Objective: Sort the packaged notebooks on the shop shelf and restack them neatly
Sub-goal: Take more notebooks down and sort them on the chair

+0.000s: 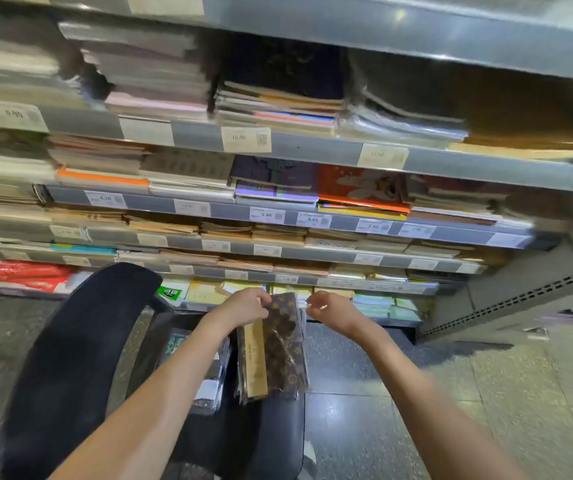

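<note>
Head view: a small stack of wrapped notebooks [273, 344] stands on edge on the seat of a black office chair [70, 358], just below the middle of the picture. Its long axis runs from 6 o'clock, nearest the person, up to 12 o'clock, toward the shop shelf [278, 216]. The front book has a brown monogram cover in clear film; a tan one sits against it on the 9 o'clock side.

The left hand [243, 304] is at the far top edge of the stack, fingers curled over it and gripping the upper corner. The right hand [326, 308] is just beside that same edge at 3 o'clock, apart from the books as far as can be seen; its fingers are curled and seem to pinch a small pale thing, too blurred to name.

The left hand is the nearer one and already has the stack, so the right would only need to close in toward 9 o'clock to take the other corner, I judge. A second wrapped pile [209, 375] lies on the seat at 9 o'clock of the stack.
</note>
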`<control>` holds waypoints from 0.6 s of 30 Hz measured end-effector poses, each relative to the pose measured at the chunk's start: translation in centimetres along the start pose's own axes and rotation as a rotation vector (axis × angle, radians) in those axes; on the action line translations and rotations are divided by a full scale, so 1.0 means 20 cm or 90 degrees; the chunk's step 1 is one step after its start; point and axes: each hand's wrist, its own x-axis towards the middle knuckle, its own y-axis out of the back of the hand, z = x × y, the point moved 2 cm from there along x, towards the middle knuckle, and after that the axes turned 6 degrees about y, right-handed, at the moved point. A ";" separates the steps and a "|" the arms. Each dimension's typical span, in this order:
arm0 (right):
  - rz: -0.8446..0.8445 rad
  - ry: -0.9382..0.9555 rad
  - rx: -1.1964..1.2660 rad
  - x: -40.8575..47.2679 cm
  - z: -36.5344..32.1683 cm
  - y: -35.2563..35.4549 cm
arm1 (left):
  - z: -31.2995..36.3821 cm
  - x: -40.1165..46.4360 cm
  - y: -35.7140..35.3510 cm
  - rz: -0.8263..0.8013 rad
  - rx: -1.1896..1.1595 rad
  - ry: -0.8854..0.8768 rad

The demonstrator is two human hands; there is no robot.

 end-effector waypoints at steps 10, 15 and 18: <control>0.075 0.073 -0.094 -0.18 -0.38 0.49 | 0.45 -0.22 0.44 0.035 0.129 -0.120; 0.130 0.093 -0.107 -0.30 -0.53 0.71 | 0.65 -0.32 0.60 0.065 0.164 -0.157; 0.156 0.120 -0.145 -0.35 -0.62 0.85 | 0.78 -0.39 0.70 0.105 0.196 -0.194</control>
